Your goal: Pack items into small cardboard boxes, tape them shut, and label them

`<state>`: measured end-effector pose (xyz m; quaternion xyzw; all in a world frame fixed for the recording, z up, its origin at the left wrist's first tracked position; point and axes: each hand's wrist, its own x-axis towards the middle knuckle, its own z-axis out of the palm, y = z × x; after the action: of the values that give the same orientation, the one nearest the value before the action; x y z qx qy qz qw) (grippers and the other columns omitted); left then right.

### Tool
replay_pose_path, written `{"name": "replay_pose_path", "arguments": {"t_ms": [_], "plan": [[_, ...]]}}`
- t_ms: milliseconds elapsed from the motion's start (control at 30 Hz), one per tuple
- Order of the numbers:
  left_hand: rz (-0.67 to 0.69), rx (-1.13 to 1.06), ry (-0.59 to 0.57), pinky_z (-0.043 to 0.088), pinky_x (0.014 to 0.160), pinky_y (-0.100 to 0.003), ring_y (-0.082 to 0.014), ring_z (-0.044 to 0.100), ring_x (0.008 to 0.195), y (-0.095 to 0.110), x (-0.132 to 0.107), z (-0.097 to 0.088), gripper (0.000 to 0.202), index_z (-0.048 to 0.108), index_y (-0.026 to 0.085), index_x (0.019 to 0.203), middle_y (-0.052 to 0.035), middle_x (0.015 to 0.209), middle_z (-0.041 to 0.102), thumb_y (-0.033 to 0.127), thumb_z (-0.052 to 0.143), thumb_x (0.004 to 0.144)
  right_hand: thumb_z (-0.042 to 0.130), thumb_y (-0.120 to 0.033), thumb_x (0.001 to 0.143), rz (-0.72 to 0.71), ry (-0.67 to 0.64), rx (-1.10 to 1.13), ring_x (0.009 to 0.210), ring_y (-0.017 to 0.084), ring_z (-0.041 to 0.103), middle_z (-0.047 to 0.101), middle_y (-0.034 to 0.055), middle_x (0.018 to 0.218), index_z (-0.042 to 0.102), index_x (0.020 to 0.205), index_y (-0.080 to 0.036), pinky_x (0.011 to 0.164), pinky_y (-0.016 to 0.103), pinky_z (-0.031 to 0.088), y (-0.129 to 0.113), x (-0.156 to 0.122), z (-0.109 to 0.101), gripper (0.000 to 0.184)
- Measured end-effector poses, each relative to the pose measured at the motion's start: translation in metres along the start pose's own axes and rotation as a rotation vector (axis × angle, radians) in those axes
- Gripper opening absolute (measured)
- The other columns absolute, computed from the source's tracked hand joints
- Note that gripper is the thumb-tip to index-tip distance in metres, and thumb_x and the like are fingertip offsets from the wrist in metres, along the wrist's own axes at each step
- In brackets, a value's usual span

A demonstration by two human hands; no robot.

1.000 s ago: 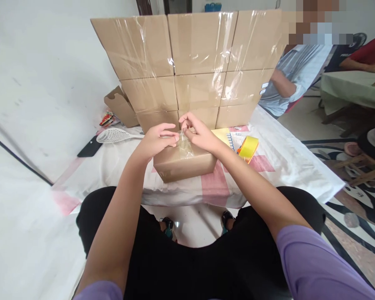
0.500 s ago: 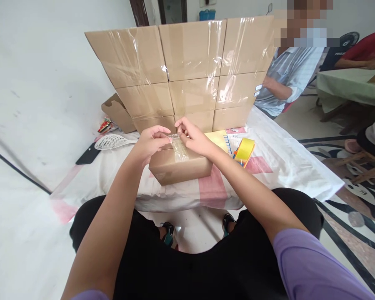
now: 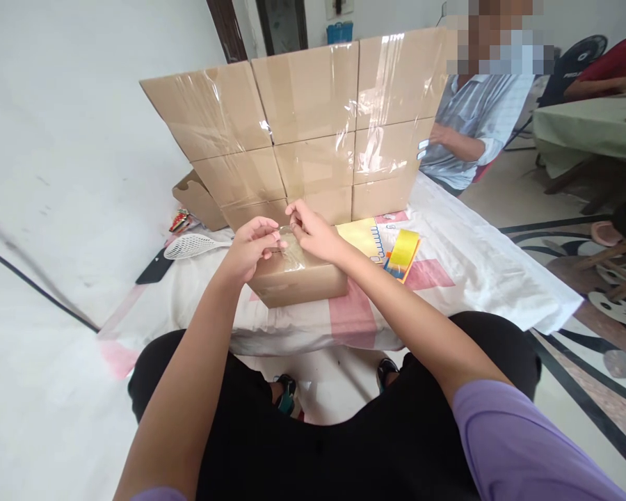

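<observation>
A small brown cardboard box (image 3: 302, 284) lies on the white and pink cloth in front of me. A strip of clear tape (image 3: 292, 252) runs over its top. My left hand (image 3: 250, 245) pinches one end of the strip at the box's top left. My right hand (image 3: 313, 233) pinches the same strip from the right, fingertips almost meeting the left ones. A yellow tape roll (image 3: 403, 252) rests on the cloth to the right of the box.
A stack of taped cardboard boxes (image 3: 313, 132) rises behind the small box. A white perforated paddle (image 3: 193, 245), a black flat object (image 3: 154, 266) and an open box (image 3: 198, 200) lie at left. A seated person (image 3: 474, 118) is at the back right near a green-covered table (image 3: 589, 129).
Both hands have lowered the tape strip closer to the box top, and the fingertips have drawn together. The view has shifted slightly.
</observation>
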<state>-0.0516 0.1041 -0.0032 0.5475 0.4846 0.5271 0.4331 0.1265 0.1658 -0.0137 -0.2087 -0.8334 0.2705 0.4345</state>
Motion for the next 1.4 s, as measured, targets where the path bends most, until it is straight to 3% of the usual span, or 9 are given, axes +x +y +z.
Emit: {"name": "replay_pose_path", "arguments": {"t_ms": [167,267,367,533,767,933,1200,1400], "plan": [[0.052,-0.009,0.061,0.021,0.038,-0.015,-0.0152,0.07,0.066,-0.003,0.002,0.005,0.033,0.059,0.022,0.089,0.001,0.081,0.061,0.027,0.079,0.064,0.041,-0.006,0.084,0.014,0.01,-0.099,0.077,0.019,0.048,0.048,-0.0025,0.078,0.04,0.109,-0.021,0.075,0.031,0.038,0.005,0.002,0.003,0.029],[0.086,0.045,0.089,0.038,0.043,-0.017,-0.0129,0.068,0.063,-0.005,0.004,0.008,0.027,0.059,0.021,0.086,0.0019,0.08,0.061,0.026,0.076,0.067,0.04,-0.006,0.083,0.018,-0.002,-0.1,0.076,0.02,0.05,0.048,-0.0027,0.077,0.04,0.11,-0.021,0.075,0.031,0.038,0.009,0.003,0.004,0.031],[0.199,0.165,0.084,0.055,0.061,-0.025,-0.0127,0.068,0.067,-0.005,0.011,0.009,0.019,0.061,0.02,0.084,0.0016,0.082,0.063,0.026,0.073,0.071,0.04,-0.005,0.083,0.055,0.007,-0.101,0.071,0.019,0.049,0.047,-0.0038,0.076,0.038,0.109,-0.021,0.072,0.03,0.038,0.011,0.004,0.003,0.031],[0.281,0.26,0.03,0.058,0.071,-0.029,-0.0146,0.068,0.072,-0.008,0.025,0.003,0.016,0.066,0.02,0.085,0.0005,0.082,0.064,0.026,0.073,0.072,0.041,-0.003,0.082,0.097,0.043,-0.133,0.075,0.02,0.053,0.049,-0.0039,0.075,0.038,0.108,-0.023,0.074,0.03,0.04,0.013,0.005,0.001,0.033],[0.228,0.291,0.024,0.057,0.075,-0.031,-0.0161,0.07,0.074,-0.021,0.036,0.001,0.016,0.066,0.02,0.087,-0.0002,0.084,0.067,0.026,0.072,0.073,0.043,-0.004,0.083,0.233,0.038,-0.3,0.085,0.025,0.057,0.055,0.0013,0.081,0.042,0.113,-0.021,0.079,0.035,0.046,0.012,0.007,0.003,0.034],[0.125,0.304,0.015,0.055,0.07,-0.031,-0.0145,0.067,0.064,-0.023,0.041,0.001,0.015,0.066,0.02,0.085,-0.0009,0.082,0.069,0.02,0.072,0.071,0.044,-0.004,0.083,0.335,-0.002,-0.398,0.091,0.027,0.059,0.061,0.0047,0.087,0.044,0.119,-0.018,0.081,0.036,0.048,0.007,0.009,0.005,0.038],[-0.032,0.285,-0.039,0.054,0.065,-0.028,-0.015,0.068,0.06,-0.018,0.05,0.005,0.019,0.064,0.019,0.081,-0.0004,0.072,0.07,0.011,0.071,0.065,0.049,-0.007,0.082,0.415,-0.013,-0.512,0.086,0.026,0.061,0.061,0.0024,0.079,0.049,0.118,-0.017,0.075,0.032,0.047,0.002,0.009,0.006,0.037],[-0.042,0.294,-0.057,0.055,0.065,-0.028,-0.0155,0.069,0.059,-0.023,0.055,0.005,0.021,0.063,0.02,0.083,0.0006,0.072,0.07,0.01,0.069,0.065,0.051,-0.011,0.085,0.485,-0.019,-0.583,0.091,0.025,0.062,0.067,0.0059,0.087,0.051,0.123,-0.016,0.077,0.031,0.046,-0.001,0.01,0.006,0.038]]}}
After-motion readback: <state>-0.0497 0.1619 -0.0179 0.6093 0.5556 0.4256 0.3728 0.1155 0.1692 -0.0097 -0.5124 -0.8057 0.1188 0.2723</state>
